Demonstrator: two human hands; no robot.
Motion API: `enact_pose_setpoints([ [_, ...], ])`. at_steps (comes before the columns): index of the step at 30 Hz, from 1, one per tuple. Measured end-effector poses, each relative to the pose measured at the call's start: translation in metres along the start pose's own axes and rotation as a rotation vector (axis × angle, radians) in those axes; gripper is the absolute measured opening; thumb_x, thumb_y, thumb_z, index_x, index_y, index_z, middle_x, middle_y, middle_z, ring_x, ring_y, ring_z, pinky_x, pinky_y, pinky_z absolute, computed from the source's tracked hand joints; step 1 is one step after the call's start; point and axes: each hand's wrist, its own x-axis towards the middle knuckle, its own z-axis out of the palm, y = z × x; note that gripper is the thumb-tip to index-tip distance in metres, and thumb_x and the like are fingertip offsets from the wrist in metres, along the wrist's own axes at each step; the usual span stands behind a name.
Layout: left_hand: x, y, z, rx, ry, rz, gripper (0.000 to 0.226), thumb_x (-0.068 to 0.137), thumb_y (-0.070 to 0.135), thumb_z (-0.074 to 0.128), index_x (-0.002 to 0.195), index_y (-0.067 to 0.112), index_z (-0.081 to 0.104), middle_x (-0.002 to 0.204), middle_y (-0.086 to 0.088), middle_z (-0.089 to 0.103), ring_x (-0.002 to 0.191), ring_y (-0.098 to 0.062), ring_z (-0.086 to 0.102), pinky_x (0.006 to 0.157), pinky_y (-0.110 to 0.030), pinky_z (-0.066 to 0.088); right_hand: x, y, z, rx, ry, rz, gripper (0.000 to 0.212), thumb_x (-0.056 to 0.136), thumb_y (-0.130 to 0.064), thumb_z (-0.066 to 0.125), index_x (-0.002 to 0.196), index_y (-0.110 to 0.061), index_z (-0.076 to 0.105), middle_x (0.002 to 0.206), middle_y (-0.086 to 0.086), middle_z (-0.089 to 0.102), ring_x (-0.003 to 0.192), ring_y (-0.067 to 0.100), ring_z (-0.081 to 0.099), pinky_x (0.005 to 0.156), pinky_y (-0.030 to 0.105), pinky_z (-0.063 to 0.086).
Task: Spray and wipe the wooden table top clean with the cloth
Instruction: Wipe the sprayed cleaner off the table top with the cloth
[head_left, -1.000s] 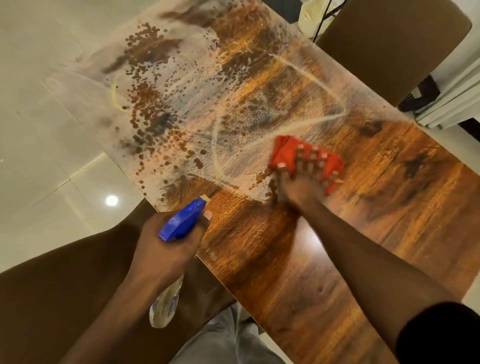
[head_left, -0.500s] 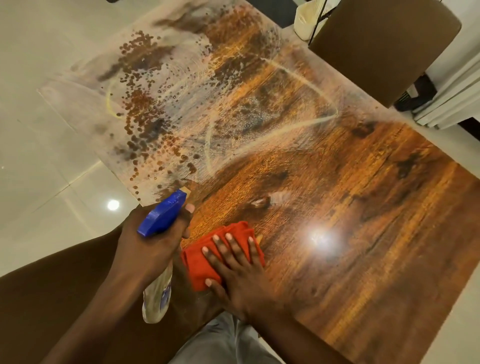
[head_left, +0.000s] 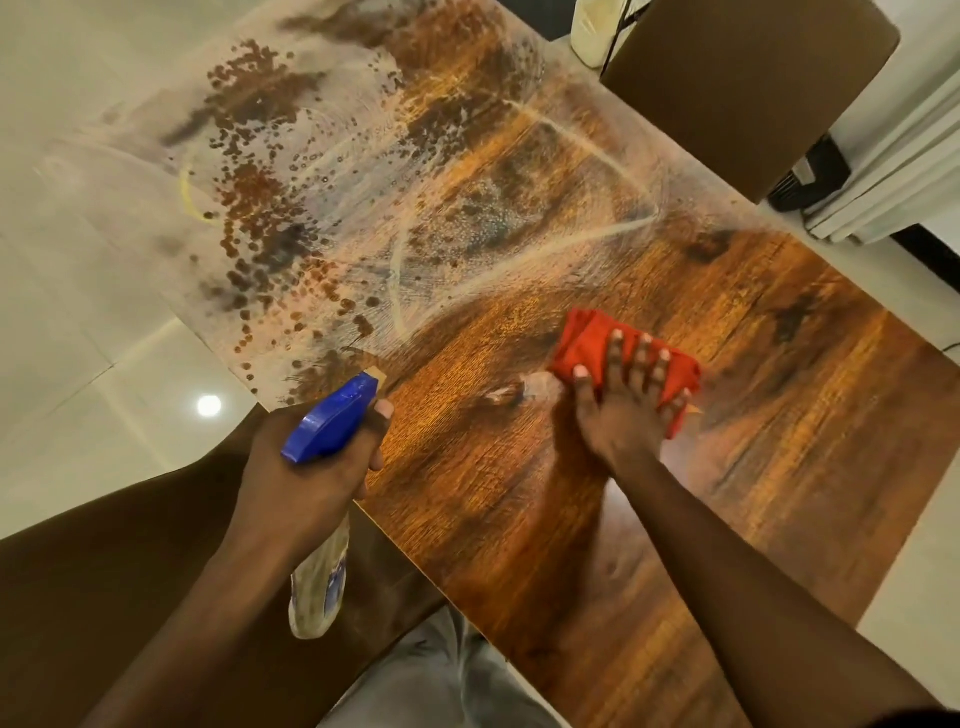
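The wooden table top (head_left: 753, 441) runs from near right to far left. Its far half is covered in white spray film and droplets (head_left: 415, 218), with curved wipe streaks through it. My right hand (head_left: 618, 405) presses flat on a red cloth (head_left: 587, 343) near the middle of the table, fingers spread over it. My left hand (head_left: 311, 467) grips a spray bottle with a blue trigger head (head_left: 332, 423) at the table's near left edge, nozzle pointing over the wood. The bottle's clear body (head_left: 322, 582) hangs below my hand.
A brown chair back (head_left: 743, 88) stands at the table's far right side. White curtain folds and a black object (head_left: 815, 171) lie beyond it. Pale floor tiles (head_left: 78, 338) spread to the left. A dark brown chair seat (head_left: 78, 597) and my grey trouser leg (head_left: 441, 686) sit below.
My right hand swept the red cloth toward me to the near edge, then back out to the middle right of the table. My left hand kept hold of the spray bottle.
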Motion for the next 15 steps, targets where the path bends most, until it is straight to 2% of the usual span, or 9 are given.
enact_pose_setpoints([
  [3, 0.0, 0.001, 0.003, -0.01, -0.002, -0.006, 0.035, 0.094, 0.052, 0.07, 0.073, 0.025, 0.074, 0.067, -0.006, 0.076, 0.048, -0.018, 0.07, 0.055, -0.019, 0.055, -0.012, -0.06, 0.018, -0.049, -0.046, -0.183, 0.085, 0.101, -0.08, 0.0, 0.171, -0.036, -0.018, 0.179, 0.01, -0.023, 0.162, 0.035, -0.026, 0.126, 0.069, -0.02],
  [5, 0.0, 0.001, 0.004, 0.001, 0.004, -0.001, 0.034, 0.095, 0.05, 0.07, 0.073, 0.024, 0.074, 0.067, -0.007, 0.076, 0.048, -0.019, 0.07, 0.056, -0.02, 0.056, -0.04, -0.093, 0.037, -0.078, -0.096, -0.341, 0.081, 0.104, -0.078, 0.001, 0.171, -0.035, -0.018, 0.178, 0.011, -0.024, 0.16, 0.037, -0.03, 0.125, 0.068, -0.023],
  [8, 0.0, 0.003, 0.006, 0.012, 0.024, 0.002, 0.033, 0.098, 0.041, 0.072, 0.073, 0.02, 0.074, 0.066, -0.008, 0.076, 0.05, -0.021, 0.07, 0.058, -0.031, 0.058, -0.093, -0.123, 0.07, -0.096, -0.145, -0.564, 0.077, 0.109, -0.072, 0.008, 0.172, -0.034, -0.013, 0.179, 0.007, -0.023, 0.162, 0.031, -0.032, 0.125, 0.068, -0.021],
  [10, 0.0, 0.006, 0.008, 0.024, 0.044, -0.009, 0.034, 0.096, 0.044, 0.072, 0.074, 0.019, 0.073, 0.063, -0.009, 0.073, 0.052, -0.024, 0.07, 0.059, -0.041, 0.059, -0.125, -0.119, 0.087, -0.109, -0.159, -0.678, 0.075, 0.111, -0.068, 0.017, 0.174, -0.034, -0.003, 0.182, 0.004, -0.014, 0.165, 0.027, -0.027, 0.126, 0.069, -0.016],
  [11, 0.0, 0.009, 0.008, 0.033, 0.048, -0.01, 0.036, 0.095, 0.048, 0.072, 0.073, 0.02, 0.073, 0.061, -0.007, 0.073, 0.052, -0.022, 0.07, 0.059, -0.04, 0.058, -0.137, -0.11, 0.093, -0.118, -0.15, -0.726, 0.074, 0.111, -0.067, 0.021, 0.175, -0.034, 0.002, 0.183, 0.003, -0.009, 0.166, 0.026, -0.023, 0.127, 0.069, -0.013],
  [13, -0.001, 0.014, 0.007, 0.037, 0.036, 0.012, 0.034, 0.094, 0.051, 0.07, 0.071, 0.026, 0.074, 0.059, -0.002, 0.074, 0.048, -0.015, 0.07, 0.058, -0.028, 0.053, -0.156, -0.086, 0.102, -0.153, -0.15, -0.799, 0.072, 0.112, -0.066, 0.023, 0.175, -0.035, 0.005, 0.183, 0.001, -0.005, 0.167, 0.024, -0.019, 0.129, 0.067, -0.009],
  [15, -0.004, 0.018, 0.005, 0.035, 0.026, 0.043, 0.033, 0.097, 0.047, 0.069, 0.07, 0.029, 0.074, 0.061, -0.001, 0.075, 0.046, -0.013, 0.069, 0.057, -0.024, 0.054, -0.172, -0.055, 0.107, -0.168, -0.139, -0.834, 0.072, 0.112, -0.068, 0.025, 0.175, -0.037, 0.006, 0.184, -0.001, -0.004, 0.168, 0.023, -0.015, 0.129, 0.065, -0.007],
])
